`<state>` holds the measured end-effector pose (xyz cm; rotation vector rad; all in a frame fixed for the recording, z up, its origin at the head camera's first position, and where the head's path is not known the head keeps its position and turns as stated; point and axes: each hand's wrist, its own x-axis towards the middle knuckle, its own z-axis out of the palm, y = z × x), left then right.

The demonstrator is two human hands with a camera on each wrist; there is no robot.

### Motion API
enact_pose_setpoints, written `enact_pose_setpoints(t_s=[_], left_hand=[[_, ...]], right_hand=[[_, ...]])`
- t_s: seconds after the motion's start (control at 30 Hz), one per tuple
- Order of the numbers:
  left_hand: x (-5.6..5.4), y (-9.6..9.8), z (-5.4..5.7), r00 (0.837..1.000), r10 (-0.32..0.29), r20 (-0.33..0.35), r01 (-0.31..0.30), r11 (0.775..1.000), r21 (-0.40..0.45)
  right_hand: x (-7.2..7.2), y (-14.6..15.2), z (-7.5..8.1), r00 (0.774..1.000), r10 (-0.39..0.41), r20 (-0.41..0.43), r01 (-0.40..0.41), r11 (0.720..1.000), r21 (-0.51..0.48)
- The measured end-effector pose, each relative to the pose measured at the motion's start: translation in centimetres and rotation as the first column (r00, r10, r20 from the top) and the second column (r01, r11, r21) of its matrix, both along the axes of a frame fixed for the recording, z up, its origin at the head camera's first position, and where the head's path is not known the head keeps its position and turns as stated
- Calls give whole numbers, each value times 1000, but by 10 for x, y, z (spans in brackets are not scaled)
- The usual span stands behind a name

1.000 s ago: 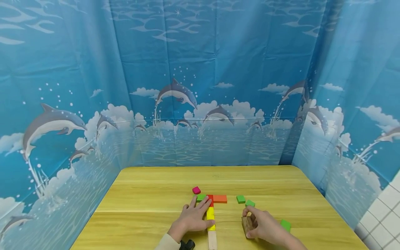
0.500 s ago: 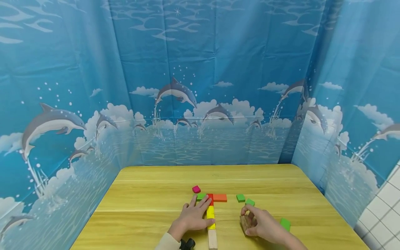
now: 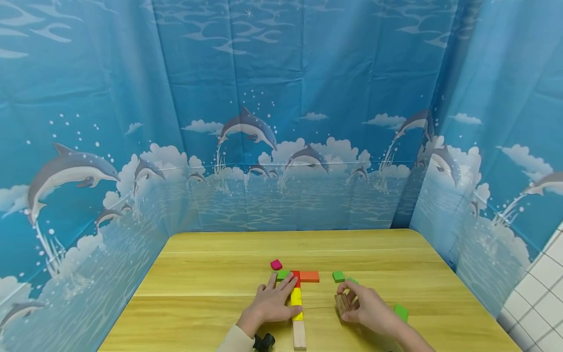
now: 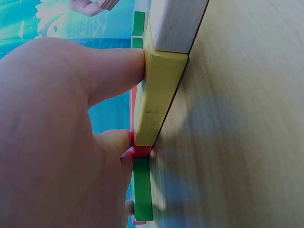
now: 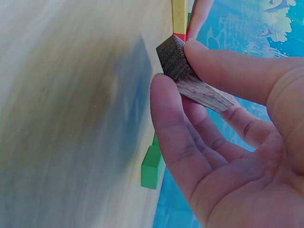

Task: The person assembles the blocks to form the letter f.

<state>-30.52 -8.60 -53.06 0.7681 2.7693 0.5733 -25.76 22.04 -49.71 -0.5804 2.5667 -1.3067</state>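
Observation:
A T-shaped layout of flat blocks lies on the table. A green block (image 3: 283,275), a red block (image 3: 296,275) and an orange block (image 3: 310,276) form its far bar. Its stem runs toward me through a yellow block (image 3: 296,296) to a pale wooden block (image 3: 299,336). My left hand (image 3: 269,304) rests on it with fingers spread over the green and red blocks, thumb against the yellow block's side. To the right, my right hand (image 3: 374,309) pinches a dark brown wooden block (image 5: 173,59) between thumb and fingers, tilted above the table.
A magenta block (image 3: 276,264) lies just beyond the bar. Near the right hand are a small green block (image 3: 338,276), another partly hidden behind the fingers, and a larger green block (image 3: 401,312). A dolphin-print curtain (image 3: 281,195) hangs behind the table (image 3: 198,264).
My right hand has shifted slightly left and away from me with the brown block, which has turned a little in its grasp. My left hand stays in place on the blocks.

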Motion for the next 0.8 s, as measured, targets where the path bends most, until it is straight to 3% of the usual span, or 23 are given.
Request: enact_pose_setpoints(t_s=[0.43, 0.8], left_hand=[[-3, 0, -5, 1000, -8, -9, 8, 1000, -10], [2, 1, 2, 1000, -1, -12, 1, 1000, -23]], right_hand=[[-8, -15, 7, 994, -90, -59, 89, 996, -12], [-19, -29, 5, 987, -153, -51, 150, 987, -47]])
